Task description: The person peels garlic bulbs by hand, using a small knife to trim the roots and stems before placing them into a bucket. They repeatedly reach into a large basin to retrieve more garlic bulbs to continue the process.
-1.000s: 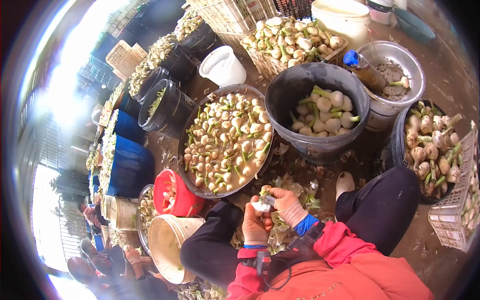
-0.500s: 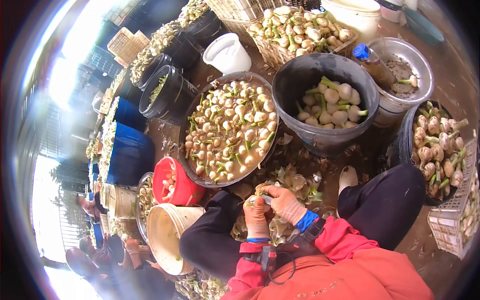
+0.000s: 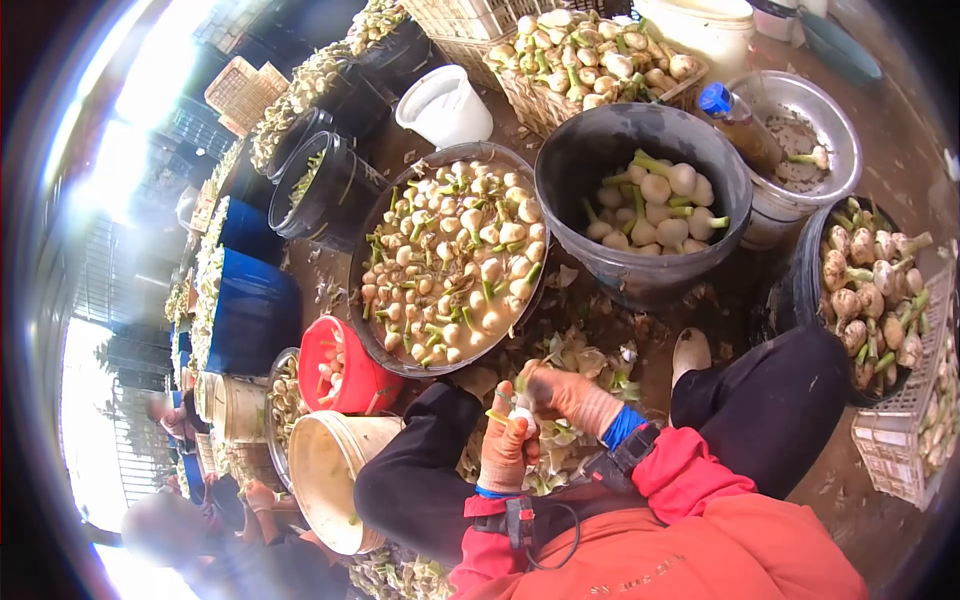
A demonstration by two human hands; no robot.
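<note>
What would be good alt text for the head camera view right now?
Two orange-stained hands, left and right, work on a pale bulb above scattered peelings, with a wide basin and a dark bucket of bulbs beyond.

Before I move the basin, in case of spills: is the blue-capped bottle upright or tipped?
Tipped: the bottle slants across the rim of the metal basin, blue cap at the outer end, body reaching inside.

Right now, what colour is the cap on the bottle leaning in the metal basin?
Blue cap, seen in the head view.
</note>
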